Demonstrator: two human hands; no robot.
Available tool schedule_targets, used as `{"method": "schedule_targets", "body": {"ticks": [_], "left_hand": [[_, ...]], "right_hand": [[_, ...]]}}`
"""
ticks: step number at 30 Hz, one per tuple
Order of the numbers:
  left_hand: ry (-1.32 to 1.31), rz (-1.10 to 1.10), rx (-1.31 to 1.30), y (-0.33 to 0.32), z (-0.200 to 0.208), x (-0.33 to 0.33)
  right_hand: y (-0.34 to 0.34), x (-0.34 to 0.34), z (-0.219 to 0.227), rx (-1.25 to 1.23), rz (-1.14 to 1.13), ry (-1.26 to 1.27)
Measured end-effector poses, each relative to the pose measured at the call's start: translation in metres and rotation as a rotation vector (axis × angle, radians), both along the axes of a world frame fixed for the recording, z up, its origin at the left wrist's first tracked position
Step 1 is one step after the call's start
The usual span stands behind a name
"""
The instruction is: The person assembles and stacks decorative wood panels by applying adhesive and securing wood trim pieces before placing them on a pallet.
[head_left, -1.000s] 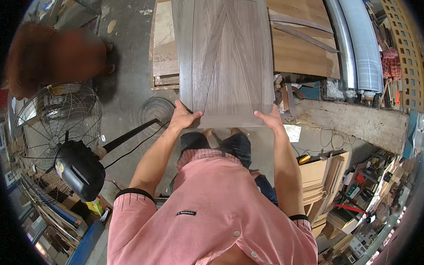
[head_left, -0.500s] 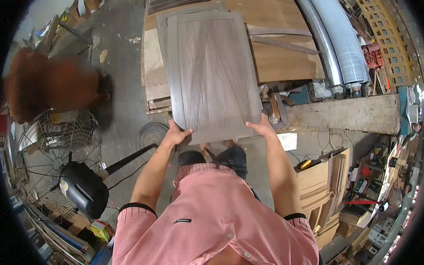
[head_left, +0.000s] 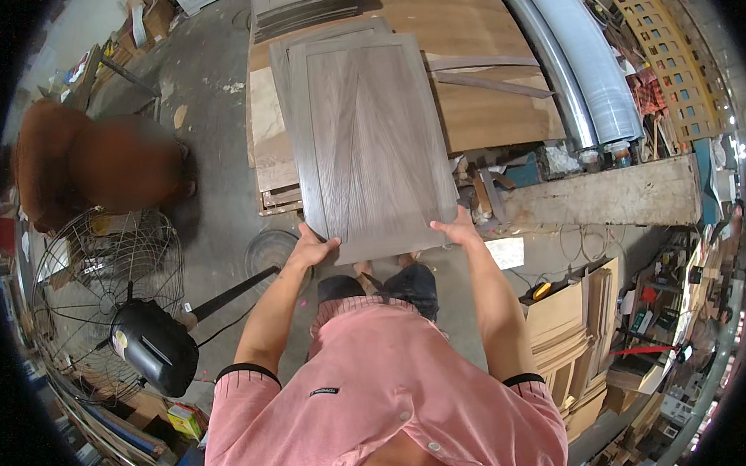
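A grey-brown wood-grain cabinet door with a raised frame reaches away from me over the near part of a worktable. My left hand grips its near left corner, thumb on top and fingers underneath. At the near right corner my right hand holds it the same way. The fingers under the door are mostly hidden. Another similar door shows partly beneath it, at its far left edge. Farther back lies a stack of like doors.
Two thin wood strips lie on the plywood-topped table. Large wrapped rolls line its right side. A black-motored pedestal fan stands left of me. Cut boards lean at the right. A blurred brown shape is at the left.
The view has shifted slightly, showing more of the far stack. The door sits a little lower in the picture, with both hands keeping the same grip.
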State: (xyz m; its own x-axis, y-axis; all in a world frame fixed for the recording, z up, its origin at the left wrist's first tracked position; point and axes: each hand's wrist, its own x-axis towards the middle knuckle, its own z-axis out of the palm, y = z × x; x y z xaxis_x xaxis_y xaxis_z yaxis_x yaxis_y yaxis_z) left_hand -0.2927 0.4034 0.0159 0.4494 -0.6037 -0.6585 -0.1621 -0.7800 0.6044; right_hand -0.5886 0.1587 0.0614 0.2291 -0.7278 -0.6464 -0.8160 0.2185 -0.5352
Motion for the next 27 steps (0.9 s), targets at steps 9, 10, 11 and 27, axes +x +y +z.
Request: {"method": "schedule_targets", "body": {"ticks": [9,10,11,27], "left_hand": [[0.078,0.03,-0.089,0.008,-0.015,-0.003],[0.097,0.069,-0.144,0.01,-0.021,-0.003],[0.099,0.066,-0.142,0.012,-0.027,-0.001],[0.026,0.088,-0.139,0.063,0.055,-0.022]], "right_hand": [[0.008,-0.017,-0.035,0.023,-0.052,-0.154],[0.008,-0.019,-0.039,0.005,-0.037,-0.172],[0.009,-0.022,-0.043,-0.011,-0.022,-0.188],[-0.016,-0.036,-0.002,0.549,-0.045,-0.228]]}}
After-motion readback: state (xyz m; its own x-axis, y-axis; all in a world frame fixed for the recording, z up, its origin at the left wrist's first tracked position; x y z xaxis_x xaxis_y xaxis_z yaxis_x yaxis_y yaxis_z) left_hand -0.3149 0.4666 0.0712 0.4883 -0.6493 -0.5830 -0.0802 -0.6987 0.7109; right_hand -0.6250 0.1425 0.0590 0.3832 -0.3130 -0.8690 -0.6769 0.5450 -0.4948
